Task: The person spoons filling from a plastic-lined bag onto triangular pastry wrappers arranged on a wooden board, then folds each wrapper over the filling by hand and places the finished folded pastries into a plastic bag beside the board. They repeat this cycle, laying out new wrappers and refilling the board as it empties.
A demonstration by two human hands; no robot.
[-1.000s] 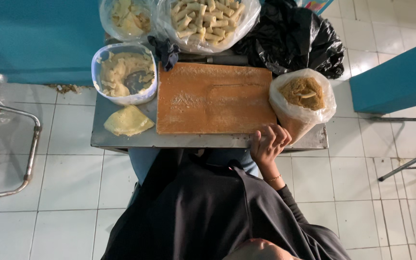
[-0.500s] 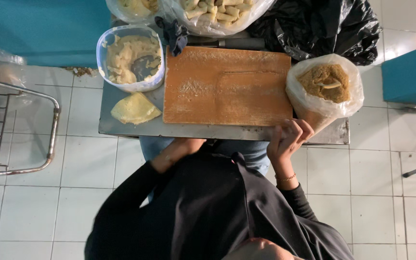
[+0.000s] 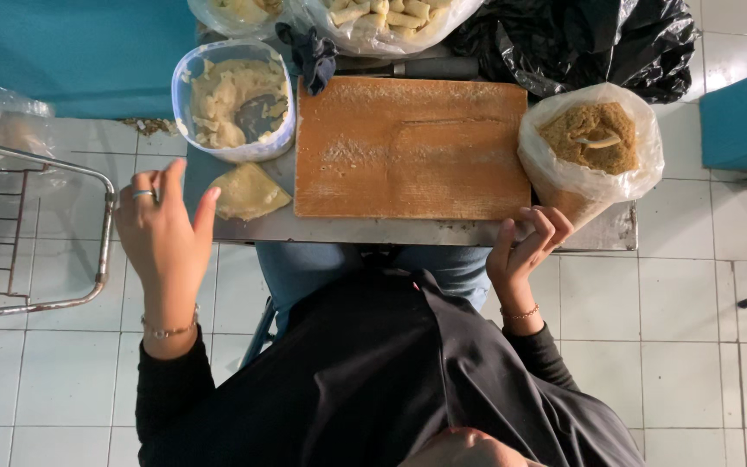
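The fingers (image 3: 150,186) of the left hand (image 3: 163,235) are spread and empty, raised just off the left end of the bench (image 3: 365,230), thumb tip close to the flat yellow dough piece (image 3: 249,192) that lies on the bench between the hand and the wooden board (image 3: 411,148). The right hand (image 3: 525,249) has its fingers (image 3: 545,227) loosely curled at the near edge of the bench, holding nothing that can be seen, just below the clear bag of brown filling (image 3: 591,147) with a pale spoon handle poking out of it.

Behind the dough piece stands a plastic tub (image 3: 233,101) with more pale dough in it, touching the board's left corner. The board is floured and bare. Along the far edge sit clear bags of finished pale rolls (image 3: 389,17), a dark cloth (image 3: 313,50) and a black bin bag (image 3: 581,35).

To do this reach well, I judge the left hand should come down flat on the dough piece, slide the fingers under its near edge and lift it whole so it does not tear, then lay it on the floured middle of the board, with the right hand free for the spoon
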